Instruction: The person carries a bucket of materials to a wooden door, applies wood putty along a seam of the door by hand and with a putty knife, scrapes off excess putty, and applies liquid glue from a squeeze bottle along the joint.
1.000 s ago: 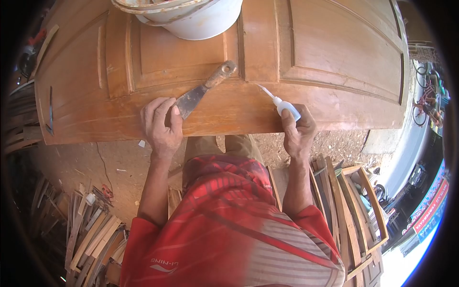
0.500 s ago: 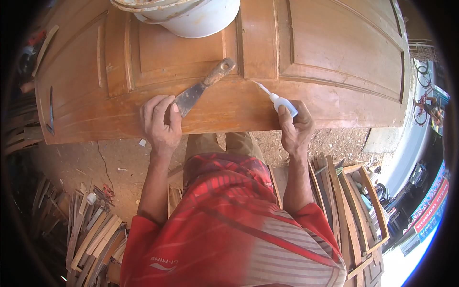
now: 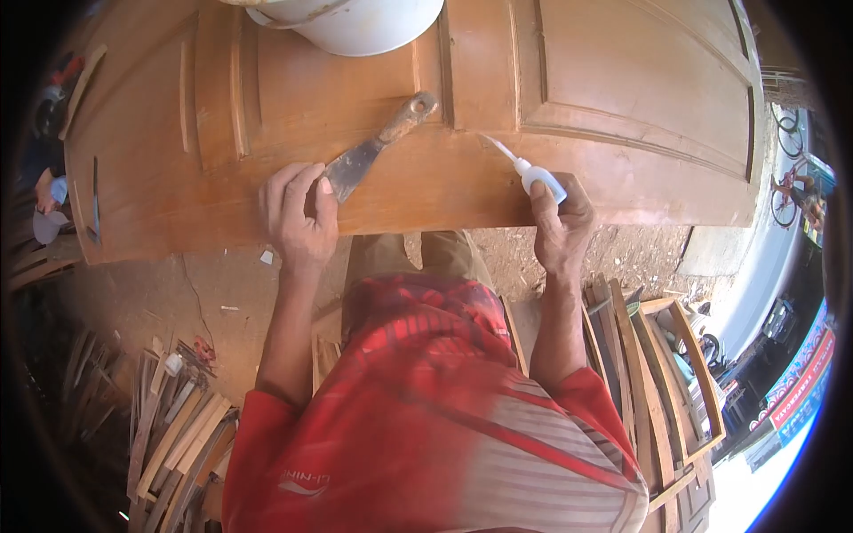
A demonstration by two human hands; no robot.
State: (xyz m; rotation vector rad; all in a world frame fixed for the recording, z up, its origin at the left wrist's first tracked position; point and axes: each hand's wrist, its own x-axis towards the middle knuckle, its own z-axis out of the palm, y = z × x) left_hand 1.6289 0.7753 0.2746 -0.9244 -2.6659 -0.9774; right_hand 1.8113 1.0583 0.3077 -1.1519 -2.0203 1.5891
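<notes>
A brown panelled wooden door (image 3: 613, 195) lies flat before me. My left hand (image 3: 300, 213) pinches the blade edge of a putty knife (image 3: 355, 169) between thumb and fingers. The knife's worn wooden handle points away to the upper right, over the door. In my right hand (image 3: 562, 218) is a small white bottle (image 3: 540, 182) with a long thin nozzle, gripped by thumb and curled fingers. Its nozzle tip is close to the door surface, near the joint below the middle panels.
A white bucket (image 3: 373, 27) stands on the door at the top. Wood strips (image 3: 187, 435) are piled at lower left, and wooden frames (image 3: 653, 391) lean at lower right. Part of another person (image 3: 51, 195) shows at the far left, and a street is at right.
My right hand and the bottle have shifted slightly right after a small move left. The door and bucket sit a little higher in view. At the far left, part of another person has appeared.
</notes>
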